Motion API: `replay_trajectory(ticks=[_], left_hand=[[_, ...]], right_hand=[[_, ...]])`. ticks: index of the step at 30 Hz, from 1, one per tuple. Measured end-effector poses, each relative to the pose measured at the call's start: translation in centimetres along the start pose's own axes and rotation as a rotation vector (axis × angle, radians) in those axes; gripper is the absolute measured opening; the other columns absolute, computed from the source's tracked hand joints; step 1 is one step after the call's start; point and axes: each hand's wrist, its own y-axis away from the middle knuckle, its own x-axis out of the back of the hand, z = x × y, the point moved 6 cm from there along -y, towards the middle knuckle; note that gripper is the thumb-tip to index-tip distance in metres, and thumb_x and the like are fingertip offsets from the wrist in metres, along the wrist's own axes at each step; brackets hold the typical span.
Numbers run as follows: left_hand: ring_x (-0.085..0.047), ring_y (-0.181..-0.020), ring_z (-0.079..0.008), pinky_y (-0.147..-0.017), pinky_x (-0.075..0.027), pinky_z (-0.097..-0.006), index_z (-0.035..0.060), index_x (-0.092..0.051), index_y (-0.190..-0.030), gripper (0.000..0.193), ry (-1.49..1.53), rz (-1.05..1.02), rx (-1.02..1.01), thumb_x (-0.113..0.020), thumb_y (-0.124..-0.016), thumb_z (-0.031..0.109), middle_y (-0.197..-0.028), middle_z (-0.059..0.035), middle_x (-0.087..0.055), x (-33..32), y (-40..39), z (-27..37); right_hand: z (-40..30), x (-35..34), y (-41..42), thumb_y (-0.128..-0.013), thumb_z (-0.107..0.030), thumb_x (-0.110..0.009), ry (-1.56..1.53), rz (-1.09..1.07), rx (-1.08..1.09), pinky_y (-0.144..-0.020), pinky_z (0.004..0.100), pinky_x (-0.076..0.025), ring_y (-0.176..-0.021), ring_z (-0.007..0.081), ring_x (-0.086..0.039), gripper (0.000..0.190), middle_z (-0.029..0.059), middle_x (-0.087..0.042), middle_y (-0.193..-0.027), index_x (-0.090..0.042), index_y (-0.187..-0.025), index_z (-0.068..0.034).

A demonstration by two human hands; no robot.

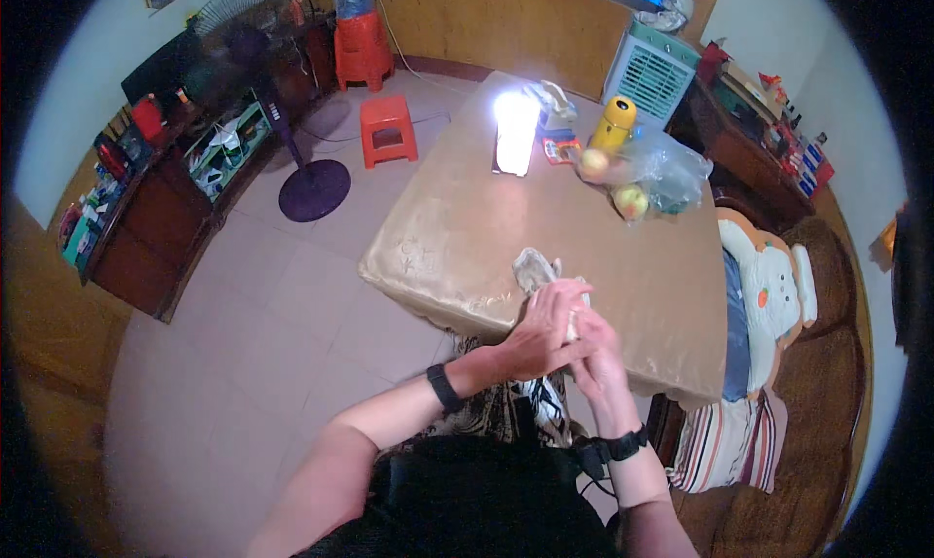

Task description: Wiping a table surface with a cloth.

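My left hand (546, 333) and my right hand (600, 348) are pressed together above the near edge of the table. Their fingers overlap around a pale, soft-looking thing (572, 326), mostly covered by the fingers. Just beyond them a crumpled grey-white piece, apparently cloth (535, 270), lies on the tabletop; whether it joins the pale thing is hidden. A brown cloth or cover (467, 244) spreads over the table. Each wrist carries a black band.
Toward the far side of the table stand a glaring white light (516, 135), a yellow bottle (615, 124) and a clear plastic bag (664, 171) with round fruit (630, 201). Left on the floor are a red stool (388, 131) and a pedestal fan (314, 189). A brown sofa (821, 383) borders the right.
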Motion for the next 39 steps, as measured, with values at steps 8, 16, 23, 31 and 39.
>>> replay_trajectory(ticks=[8,16,23,31,39], left_hand=[[-0.03,-0.138,-0.0412,-0.107,-0.022,-0.0654,0.0133,-0.048,-0.138,0.052,-0.696,-0.296,0.168,-0.055,-0.093,0.037,-0.146,-0.0193,-0.037,-3.5,-0.1,-7.1],[-0.058,-0.111,-0.0354,-0.094,-0.047,-0.0421,0.0061,-0.06,-0.115,0.03,-0.364,-0.391,0.033,-0.052,-0.086,0.009,-0.117,-0.0188,-0.062,6.8,2.1,-10.5],[-0.065,-0.098,-0.0256,-0.084,-0.049,-0.0351,0.0067,-0.058,-0.103,0.015,-0.452,-0.012,0.433,-0.052,-0.09,0.003,-0.105,-0.017,-0.066,22.0,-7.6,-21.5],[-0.023,-0.143,-0.0331,-0.113,-0.025,-0.0488,0.0142,-0.042,-0.142,0.052,-0.834,-0.576,0.509,-0.046,-0.094,0.034,-0.149,-0.0157,-0.036,17.2,-18.1,-35.6],[-0.014,-0.146,-0.0406,-0.117,-0.015,-0.0521,0.0061,-0.017,-0.152,0.068,-1.197,-0.67,0.284,-0.032,-0.101,0.047,-0.157,-0.0261,-0.016,11.1,-11.7,-34.6]], right_hand=[[-8.9,19.1,-0.6,-0.103,-0.018,-0.045,0.386,0.637,0.496,-0.057,0.0206,-0.038,-0.062,0.0058,-0.044,0.02,-0.0015,-0.05,-0.076,-0.057,-0.1,-0.003],[-5.6,21.0,-0.3,-0.105,-0.03,-0.043,0.526,0.714,0.582,-0.057,0.0223,-0.03,-0.063,0.0035,-0.037,0.032,-0.0057,-0.043,-0.071,-0.051,-0.081,-0.01],[-5.7,19.4,0.0,-0.105,-0.029,-0.042,0.664,0.794,0.581,-0.055,0.023,-0.026,-0.061,0.0036,-0.034,0.034,-0.0065,-0.039,-0.067,-0.05,-0.078,-0.01],[-5.5,19.9,1.2,-0.105,-0.03,-0.041,0.701,0.863,0.538,-0.052,0.0227,-0.025,-0.058,0.0032,-0.032,0.035,-0.0074,-0.036,-0.065,-0.048,-0.076,-0.011],[-5.5,20.6,1.3,-0.105,-0.031,-0.044,0.756,0.87,0.569,-0.055,0.0229,-0.029,-0.061,0.0038,-0.036,0.036,-0.0065,-0.041,-0.066,-0.053,-0.077,-0.01]])
